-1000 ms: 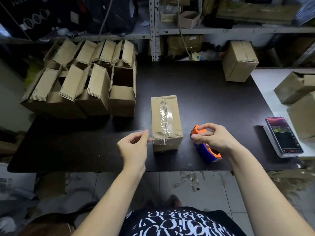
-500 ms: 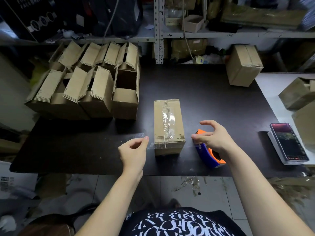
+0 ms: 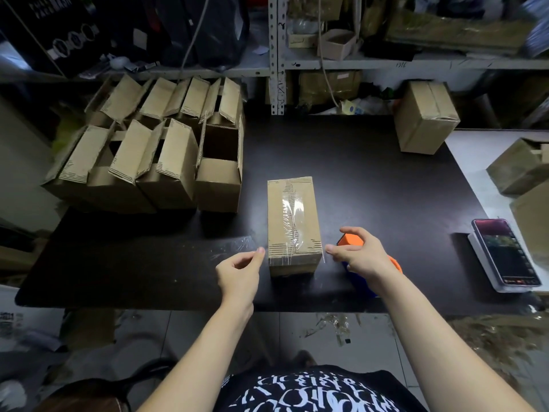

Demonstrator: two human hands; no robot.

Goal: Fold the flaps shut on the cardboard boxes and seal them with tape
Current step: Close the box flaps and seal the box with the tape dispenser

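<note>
Here left hand (image 3: 237,270) and right hand (image 3: 361,254) flank box (image 3: 292,221).

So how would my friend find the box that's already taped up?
Look at the big dark table. Near its front edge, between the left hand and the right hand, one box lies by itself. Unlike the open boxes bunched at the back left, its flaps are shut, with shiny clear tape down the top.
</note>
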